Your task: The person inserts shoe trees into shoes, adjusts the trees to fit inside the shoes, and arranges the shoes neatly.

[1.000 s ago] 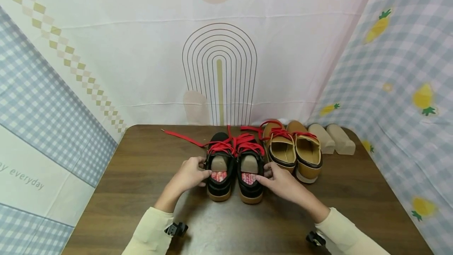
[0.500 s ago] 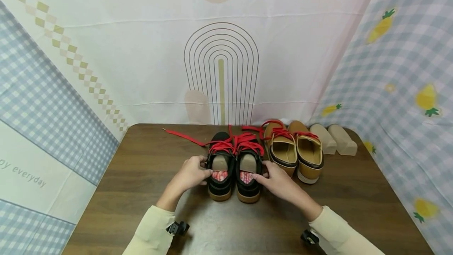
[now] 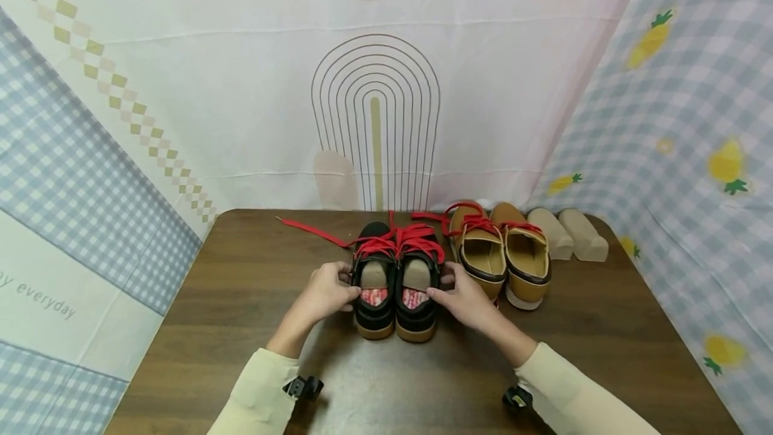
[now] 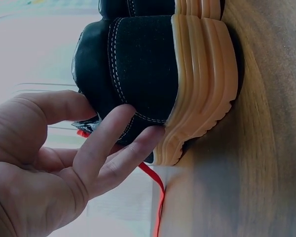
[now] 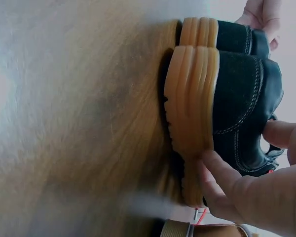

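Note:
Two black shoes with red laces and tan soles stand side by side, heels toward me. My left hand (image 3: 326, 293) pinches the left black shoe (image 3: 374, 322), thumb over the collar rim and fingers against its outer side (image 4: 143, 69). In the same way my right hand (image 3: 468, 295) grips the right black shoe (image 3: 415, 325), its fingertips touching the sole edge in the right wrist view (image 5: 195, 94). Each shoe has a beige block, one on the left (image 3: 374, 275) and one on the right (image 3: 417, 274), above a pink-patterned insole. The shoes' toes are partly covered by laces.
Right of the black pair stand two tan shoes, a left one (image 3: 483, 255) and a right one (image 3: 527, 257), with red laces. Beyond them lie two beige blocks (image 3: 582, 235). A loose red lace (image 3: 314, 230) stretches left across the wooden table (image 3: 241, 301).
My right hand has slid the right black shoe to the left, so the gap between the heels has closed. The left hand and left shoe have stayed nearly in place.

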Demonstrator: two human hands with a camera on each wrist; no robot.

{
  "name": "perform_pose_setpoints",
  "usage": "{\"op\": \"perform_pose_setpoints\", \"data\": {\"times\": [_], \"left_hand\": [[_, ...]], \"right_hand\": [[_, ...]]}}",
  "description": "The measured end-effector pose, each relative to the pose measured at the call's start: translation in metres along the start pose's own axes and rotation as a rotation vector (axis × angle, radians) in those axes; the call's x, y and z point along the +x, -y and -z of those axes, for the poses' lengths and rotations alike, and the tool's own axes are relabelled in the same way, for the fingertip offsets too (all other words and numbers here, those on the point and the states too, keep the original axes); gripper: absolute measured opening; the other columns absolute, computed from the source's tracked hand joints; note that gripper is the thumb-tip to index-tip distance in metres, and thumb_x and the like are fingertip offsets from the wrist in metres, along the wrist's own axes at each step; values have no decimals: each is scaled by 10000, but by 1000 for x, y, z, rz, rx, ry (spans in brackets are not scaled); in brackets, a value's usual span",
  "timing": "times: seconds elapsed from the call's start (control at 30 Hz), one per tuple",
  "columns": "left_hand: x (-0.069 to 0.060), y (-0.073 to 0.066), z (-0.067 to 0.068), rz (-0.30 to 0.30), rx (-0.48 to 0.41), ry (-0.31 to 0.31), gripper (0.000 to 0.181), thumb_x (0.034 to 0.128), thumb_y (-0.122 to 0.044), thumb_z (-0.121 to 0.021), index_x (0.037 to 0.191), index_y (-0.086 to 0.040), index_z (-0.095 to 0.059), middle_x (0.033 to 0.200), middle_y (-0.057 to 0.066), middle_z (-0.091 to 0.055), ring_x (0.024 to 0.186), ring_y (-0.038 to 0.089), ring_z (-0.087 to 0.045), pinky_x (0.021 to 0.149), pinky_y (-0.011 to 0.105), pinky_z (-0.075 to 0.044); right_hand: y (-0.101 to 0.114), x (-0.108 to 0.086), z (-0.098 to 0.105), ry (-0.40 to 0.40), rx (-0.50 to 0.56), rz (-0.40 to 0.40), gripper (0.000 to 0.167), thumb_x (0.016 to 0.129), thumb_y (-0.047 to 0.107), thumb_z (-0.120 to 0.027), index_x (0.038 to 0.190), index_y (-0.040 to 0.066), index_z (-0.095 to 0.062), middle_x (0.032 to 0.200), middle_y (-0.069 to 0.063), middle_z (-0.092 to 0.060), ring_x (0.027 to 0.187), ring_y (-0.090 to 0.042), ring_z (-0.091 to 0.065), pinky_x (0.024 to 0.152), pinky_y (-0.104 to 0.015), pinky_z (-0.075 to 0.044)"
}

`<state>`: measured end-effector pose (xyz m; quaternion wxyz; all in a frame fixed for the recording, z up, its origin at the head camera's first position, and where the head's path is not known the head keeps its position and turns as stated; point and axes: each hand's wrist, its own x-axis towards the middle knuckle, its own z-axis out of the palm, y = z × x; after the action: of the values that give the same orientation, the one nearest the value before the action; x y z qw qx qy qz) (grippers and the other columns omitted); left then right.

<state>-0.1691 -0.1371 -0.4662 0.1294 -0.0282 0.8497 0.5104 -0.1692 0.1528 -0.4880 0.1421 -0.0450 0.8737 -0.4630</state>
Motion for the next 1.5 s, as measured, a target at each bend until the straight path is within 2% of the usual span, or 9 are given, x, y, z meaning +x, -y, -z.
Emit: {"op": "perform_pose_setpoints", "data": {"times": [0.1,0.27,0.5,0.83,1.0,1.33,1.5], "left_hand": [[0,0,0,3,-2,0,446,879,12,-724,1300,99,-605,1143,240,-680,675,197,-737,602,326,-617],[-1,0,3,10,-4,-2,435,874,21,-717,1288,102,-610,1140,240,-679,675,200,-735,604,326,-618],[1,-4,10,15,48,-21,428,845,35,-698,1260,104,-621,1123,241,-683,672,207,-738,596,324,-617],[4,-1,22,-2,76,-46,410,825,56,-676,1226,121,-624,1090,257,-691,630,201,-725,590,338,-618],[6,0,29,-3,102,-48,415,820,52,-669,1226,125,-627,1085,254,-693,623,193,-721,586,330,-616],[9,2,41,23,128,-50,432,851,41,-660,1271,130,-614,1131,266,-679,653,179,-720,634,367,-628],[12,5,48,29,127,-72,411,858,33,-657,1257,125,-623,1122,267,-691,653,166,-710,627,359,-626]], "right_hand": [[-2,5,1,10,-25,7,750,1004,279,-684,1560,-76,-326,1399,-291,-586,1274,-415,-595,1034,-540,-497],[-4,9,-1,9,-13,43,700,1002,250,-679,1538,-84,-377,1413,-295,-578,1330,-426,-551,1073,-555,-467],[-1,16,-6,2,-5,62,685,997,275,-680,1536,-54,-414,1468,-267,-549,1369,-414,-519,1104,-566,-436],[2,31,-14,11,1,82,690,992,298,-686,1536,-38,-427,1479,-250,-549,1380,-397,-512,1104,-561,-439],[6,36,-19,3,35,89,679,982,257,-697,1529,-47,-434,1436,-246,-586,1337,-384,-551,1073,-542,-468],[16,50,-28,-4,15,94,664,973,274,-715,1519,-16,-471,1398,-207,-630,1320,-370,-577,1069,-531,-476],[21,56,-31,5,15,105,665,975,290,-720,1528,14,-474,1407,-187,-633,1338,-355,-567,1066,-521,-479]]}}
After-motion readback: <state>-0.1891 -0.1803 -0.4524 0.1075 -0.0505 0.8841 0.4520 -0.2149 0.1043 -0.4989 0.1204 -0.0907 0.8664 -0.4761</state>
